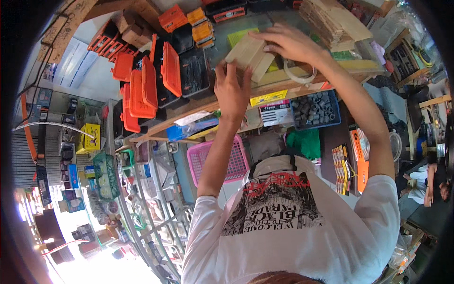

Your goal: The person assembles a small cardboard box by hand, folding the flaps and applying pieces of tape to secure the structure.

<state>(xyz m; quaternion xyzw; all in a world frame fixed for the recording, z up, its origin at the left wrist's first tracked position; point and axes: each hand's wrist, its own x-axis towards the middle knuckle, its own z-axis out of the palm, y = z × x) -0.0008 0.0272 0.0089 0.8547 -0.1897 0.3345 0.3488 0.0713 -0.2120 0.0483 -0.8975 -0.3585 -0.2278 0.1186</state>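
Note:
A small pile of tan paper sheets [247, 53], perhaps flat paper bags, lies tilted on the glass-topped counter [227, 28]. At its near left edge, my left hand [231, 90] touches the paper with fingers apart. My right hand [293, 43] comes over from the right and grips the far right edge between thumb and outstretched fingers. Beneath the sheets shows a yellow-green piece [239, 36]. A roll of clear tape [300, 72] stands beside the paper, below my right wrist. A thicker stack of similar tan paper [326, 23] rests farther right.
Black bins with orange lids [142, 94] crowd the counter's left, near orange and yellow boxes [202, 31]. Below the counter edge are a blue tray of grey pipe fittings [316, 111] and a pink basket [194, 158]. Another person [421, 184] is at the far right.

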